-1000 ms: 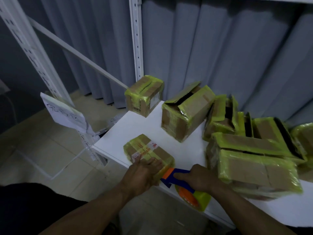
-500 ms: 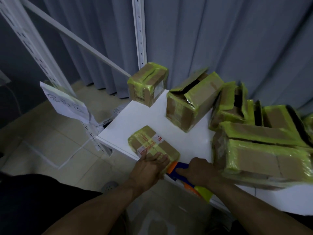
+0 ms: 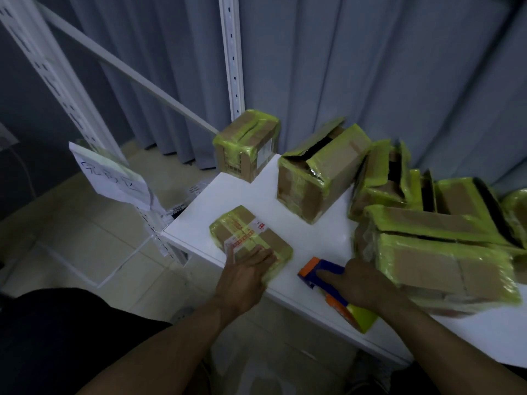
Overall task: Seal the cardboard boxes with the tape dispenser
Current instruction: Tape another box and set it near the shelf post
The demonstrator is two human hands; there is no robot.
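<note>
A small flat cardboard box (image 3: pixel 245 238), wrapped in yellow-green tape with a red-printed label, lies near the front left corner of the white table (image 3: pixel 233 201). My left hand (image 3: pixel 245 276) rests flat on its near end, fingers straight. Right of it, my right hand (image 3: pixel 360 286) grips the handle of the blue and orange tape dispenser (image 3: pixel 316 269), whose yellow-green roll (image 3: pixel 358 316) hangs at the table's front edge. The dispenser sits a short gap away from the box.
An open-flapped box (image 3: pixel 316 178) stands mid-table, a taped box (image 3: pixel 246 145) at the back left corner. Several taped and open boxes (image 3: pixel 439 252) pile up on the right. White shelf uprights (image 3: pixel 232 52), a paper sign (image 3: pixel 112 178) and grey curtains stand behind.
My right hand has drawn the dispenser away from the small box to the right, opening a gap. My left hand stays on the box.
</note>
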